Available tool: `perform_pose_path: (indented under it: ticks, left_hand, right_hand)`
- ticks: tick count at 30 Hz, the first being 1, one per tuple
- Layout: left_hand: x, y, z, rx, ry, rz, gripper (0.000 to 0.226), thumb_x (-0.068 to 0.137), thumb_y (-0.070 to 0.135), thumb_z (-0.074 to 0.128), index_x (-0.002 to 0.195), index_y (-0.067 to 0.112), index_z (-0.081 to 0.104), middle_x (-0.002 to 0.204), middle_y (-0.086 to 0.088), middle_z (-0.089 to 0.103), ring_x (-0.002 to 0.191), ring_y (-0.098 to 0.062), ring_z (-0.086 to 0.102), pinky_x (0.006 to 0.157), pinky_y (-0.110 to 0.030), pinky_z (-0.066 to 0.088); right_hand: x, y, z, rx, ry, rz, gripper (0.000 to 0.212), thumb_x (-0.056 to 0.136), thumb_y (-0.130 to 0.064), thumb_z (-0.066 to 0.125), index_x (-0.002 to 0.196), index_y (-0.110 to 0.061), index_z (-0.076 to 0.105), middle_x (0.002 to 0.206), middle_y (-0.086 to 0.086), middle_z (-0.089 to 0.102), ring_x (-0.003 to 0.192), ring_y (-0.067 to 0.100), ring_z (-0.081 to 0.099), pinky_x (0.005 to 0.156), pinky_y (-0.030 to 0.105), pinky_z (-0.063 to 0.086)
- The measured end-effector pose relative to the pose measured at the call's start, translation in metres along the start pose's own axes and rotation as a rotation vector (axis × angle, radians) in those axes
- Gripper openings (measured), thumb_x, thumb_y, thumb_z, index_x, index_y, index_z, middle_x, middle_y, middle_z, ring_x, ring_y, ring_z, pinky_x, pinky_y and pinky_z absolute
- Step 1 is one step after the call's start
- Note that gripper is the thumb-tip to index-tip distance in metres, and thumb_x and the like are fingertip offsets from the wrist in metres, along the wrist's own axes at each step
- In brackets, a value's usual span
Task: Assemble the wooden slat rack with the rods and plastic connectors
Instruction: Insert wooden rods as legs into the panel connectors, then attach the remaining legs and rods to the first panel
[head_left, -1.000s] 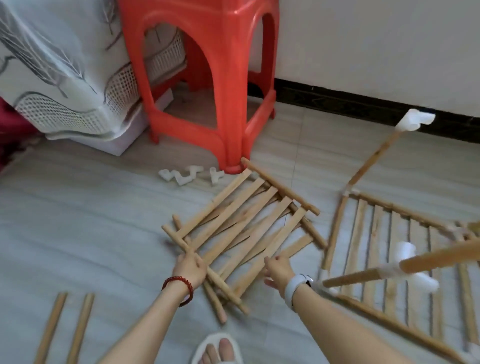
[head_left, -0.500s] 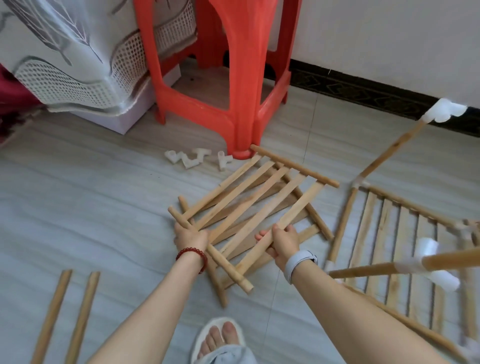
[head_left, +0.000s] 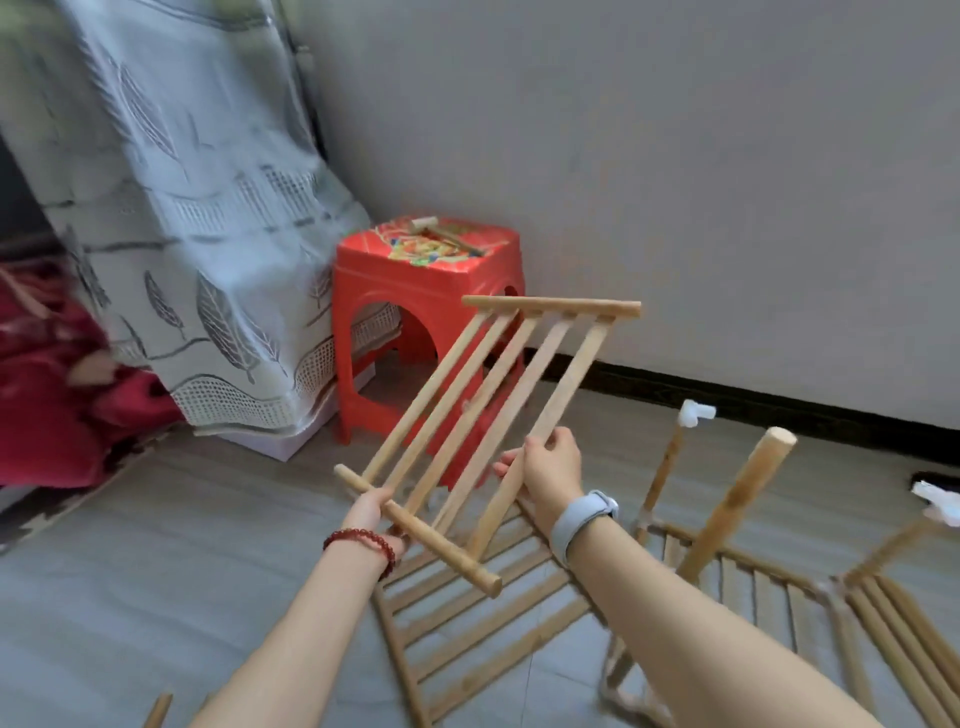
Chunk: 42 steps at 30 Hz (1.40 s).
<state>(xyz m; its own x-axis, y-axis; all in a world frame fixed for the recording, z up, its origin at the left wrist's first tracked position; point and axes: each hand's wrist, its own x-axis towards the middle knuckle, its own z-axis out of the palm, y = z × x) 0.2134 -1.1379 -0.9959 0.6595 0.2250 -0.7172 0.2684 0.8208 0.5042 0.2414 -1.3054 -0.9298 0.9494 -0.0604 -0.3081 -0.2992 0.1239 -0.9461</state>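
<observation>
I hold a wooden slat panel (head_left: 467, 410) up in the air, tilted, its far rail near the red stool. My left hand (head_left: 370, 514) grips the panel's near rail from below. My right hand (head_left: 550, 467) grips the rightmost slat about halfway along. A second slat panel (head_left: 467, 618) lies flat on the floor under my arms. To the right stands a partly built frame (head_left: 779, 582) with upright rods (head_left: 732, 509) and a white plastic connector (head_left: 696, 413) on one rod top.
A red plastic stool (head_left: 421, 332) stands by the wall with a small mallet (head_left: 447, 233) on top. A patterned cloth (head_left: 208, 249) hangs at the left. A loose rod end (head_left: 157, 711) shows at the bottom edge. Another white connector (head_left: 937, 506) sits at the right edge.
Both hands lifted the top slat panel off the floor pile and raised it into the air. My view tipped up toward the wall, and the second panel stayed on the floor.
</observation>
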Motion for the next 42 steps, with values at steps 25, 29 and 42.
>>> perform_pose_path:
  ticks: [25,29,42]
  left_hand:
    - [-0.325,-0.020,0.260,0.312,-0.772,0.809,0.063,0.096,0.003,0.047,0.142,0.040,0.027,0.089,-0.004,0.054,0.082,-0.016,0.057,0.080,-0.039,0.055]
    - [-0.316,-0.063,0.279,0.519,-0.810,0.788,0.067,0.095,0.005,0.049,0.145,0.040,0.019,0.093,-0.004,0.054,0.086,-0.018,0.059,0.083,-0.041,0.055]
    - [-0.213,-0.079,0.357,0.947,-0.947,0.666,0.074,0.091,0.002,0.055,0.147,0.035,0.019,0.108,-0.009,0.047,0.091,-0.025,0.058,0.085,-0.050,0.053]
  right_hand:
    - [-0.137,-0.230,-0.225,0.461,0.086,-0.535,0.008,0.101,-0.012,0.038,0.097,-0.008,0.043,0.083,0.016,0.066,0.078,0.029,0.068,0.073,0.040,0.055]
    - [-0.131,-0.201,-0.270,0.547,0.139,-0.387,0.011,0.100,-0.009,0.040,0.094,-0.003,0.047,0.090,0.016,0.063,0.079,0.028,0.065,0.071,0.040,0.055]
    - [-0.042,-0.144,-0.320,0.390,0.216,-0.003,0.019,0.097,-0.016,0.049,0.109,-0.001,0.049,0.083,0.022,0.064,0.077,0.031,0.062,0.068,0.039,0.051]
